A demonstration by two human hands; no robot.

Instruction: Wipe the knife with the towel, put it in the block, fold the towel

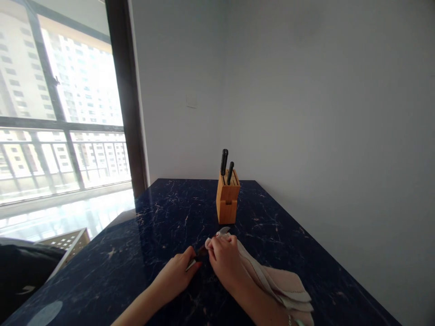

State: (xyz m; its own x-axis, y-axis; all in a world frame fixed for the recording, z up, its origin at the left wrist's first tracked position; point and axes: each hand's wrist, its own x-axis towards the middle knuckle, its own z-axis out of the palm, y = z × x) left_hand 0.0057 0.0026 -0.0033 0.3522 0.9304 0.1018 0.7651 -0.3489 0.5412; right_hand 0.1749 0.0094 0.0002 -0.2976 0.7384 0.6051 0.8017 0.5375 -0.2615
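At a dark blue, pale-veined tabletop (170,213) beside a bright window (78,90), a person's two bare hands meet over a small knife (224,230), near the front of a wooden knife block (227,206). The left hand (177,269) grasps the knife by its dark handle (201,254), the fingers curled around it, while the right hand (224,258) pinches a pale pink cloth (287,290) about the blade, its fingers bent over the fabric. Only the curved end of the blade shows beyond the right hand — pale metal, pointing away from the person toward the block; the middle of the knife is hidden by fingers and cloth. The rest of the cloth trails back along the right forearm and lies in folds on the tabletop, its layered edges turned toward the near side, with a bracelet (290,320) visible at the wrist. The block stands upright, two black handles (224,161) rising from its slotted top. Behind it, plain walls (316,122) meet in a corner, a square plate (191,100) fixed on the left one. To the left — past a dark upright frame (124,95) — railings (102,154) and tall buildings (81,77) show through the glass, above a chair (73,246) draped with black fabric (23,271).
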